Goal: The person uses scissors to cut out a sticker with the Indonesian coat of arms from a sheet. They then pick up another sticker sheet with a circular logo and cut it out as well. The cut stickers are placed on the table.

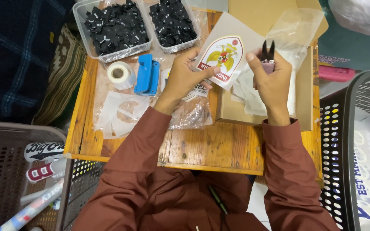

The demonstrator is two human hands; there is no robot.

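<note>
Two hands at work on a shield-shaped emblem sticker, held above a wooden table.

Left hand has its fingers closed in a pinch on the lower edge of the emblem sticker, thumb on top, so the sheet stands out beyond the fingertips toward the right hand. That hand is curled shut around small black snips, whose tips poke up past the knuckles, just beside the sticker's far edge. Judging by its look, the sticker is light, thin and bendy, likely to crease; a hold at its blank margin seems safest. Behind the left fingers lie a blue punch and a white tape roll; further off, two trays of black tags.
</note>
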